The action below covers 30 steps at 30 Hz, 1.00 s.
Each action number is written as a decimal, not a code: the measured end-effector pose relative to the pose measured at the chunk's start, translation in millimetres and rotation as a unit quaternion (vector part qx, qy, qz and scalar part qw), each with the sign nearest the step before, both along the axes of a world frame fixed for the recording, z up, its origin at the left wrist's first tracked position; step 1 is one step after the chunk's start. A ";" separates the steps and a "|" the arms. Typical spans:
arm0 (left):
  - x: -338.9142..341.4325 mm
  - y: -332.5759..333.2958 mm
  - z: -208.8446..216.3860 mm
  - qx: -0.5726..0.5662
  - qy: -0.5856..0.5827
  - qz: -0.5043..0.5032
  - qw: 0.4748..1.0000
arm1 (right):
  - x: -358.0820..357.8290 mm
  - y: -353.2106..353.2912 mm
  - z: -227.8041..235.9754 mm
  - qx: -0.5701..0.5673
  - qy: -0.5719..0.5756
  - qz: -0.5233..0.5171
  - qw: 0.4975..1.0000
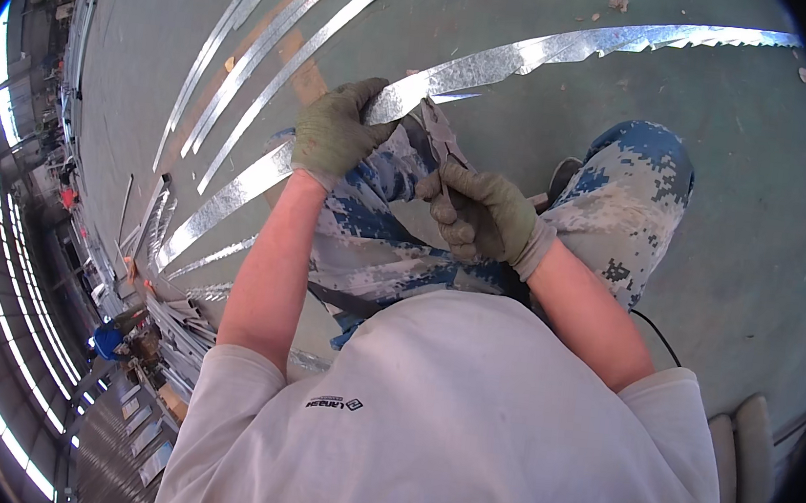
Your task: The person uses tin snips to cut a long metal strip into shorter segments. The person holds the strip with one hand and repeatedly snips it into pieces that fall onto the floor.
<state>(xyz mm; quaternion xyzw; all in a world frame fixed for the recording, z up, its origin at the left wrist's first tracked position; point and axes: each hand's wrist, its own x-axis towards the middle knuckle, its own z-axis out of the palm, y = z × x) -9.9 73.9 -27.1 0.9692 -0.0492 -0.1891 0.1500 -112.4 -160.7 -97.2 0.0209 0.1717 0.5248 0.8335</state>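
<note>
A long galvanized metal strip (502, 61) crosses in front of me, with a row of notches along its near edge toward the right end. My left hand (342, 132), in an olive work glove, is closed around the strip above my knee. In my gloved right hand (486, 211) are tin snips (443, 136), the fingers wrapped round their handles. The grey jaws touch or lie very close to the strip's near edge, just right of my left hand; the exact contact is hard to see. A thin sliver of metal (457, 97) sticks out from the strip there.
Several more metal strips (279, 27) lie on the green floor (714, 284) at the far left. Metal lengths (175, 316) are piled beyond my left arm. A person in blue (107, 340) is in the distance. A black cable (658, 332) runs by my right knee.
</note>
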 end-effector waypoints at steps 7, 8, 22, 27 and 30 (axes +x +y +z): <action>6.0 -2.0 -3.9 0.011 0.006 -0.006 1.000 | 5.9 6.2 8.1 -0.248 -0.116 0.065 0.960; 6.5 -2.8 -3.5 0.012 0.007 -0.003 1.000 | 5.7 5.2 10.5 -0.288 -0.127 0.080 0.946; 5.0 0.8 -5.6 0.011 -0.026 -0.026 0.999 | 2.3 14.1 -5.5 -0.474 -0.250 0.113 0.836; 5.7 3.4 -13.0 0.007 -0.025 -0.028 0.999 | 1.1 18.4 -16.0 -0.479 -0.262 0.076 0.835; 5.3 7.8 -18.1 0.007 -0.032 -0.032 0.999 | 2.6 20.5 -15.6 -0.482 -0.270 0.064 0.831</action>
